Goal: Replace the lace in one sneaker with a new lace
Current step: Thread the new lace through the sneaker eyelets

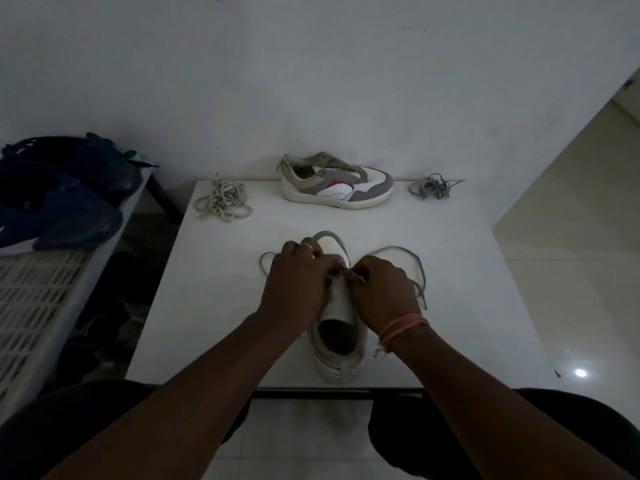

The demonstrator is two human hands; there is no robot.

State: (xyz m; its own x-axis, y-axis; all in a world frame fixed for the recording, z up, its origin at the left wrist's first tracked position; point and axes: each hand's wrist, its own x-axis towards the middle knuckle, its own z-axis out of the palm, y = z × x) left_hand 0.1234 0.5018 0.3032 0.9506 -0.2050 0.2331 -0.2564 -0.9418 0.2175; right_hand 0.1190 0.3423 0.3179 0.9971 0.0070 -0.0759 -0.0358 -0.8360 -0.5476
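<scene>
The sneaker (337, 327) stands near the table's (467, 271) front edge, heel toward the person; the left hand (298, 282) presses its tongue while the right hand (382, 289) pinches the grey lace (412, 263) at an eyelet. That pinched grip could slip, probably pulling the tip back out. Beyond the sneaker: one second sneaker (336, 183) and two loose lace bundles, cream (223, 200) and grey (433, 185).

Dim room in a home, probably.
Plain white wall (311, 81), glossy tiled floor (571, 254), small white table (467, 271); at left a slatted plastic rack (31, 306) holding dark blue shoes (62, 202).
</scene>
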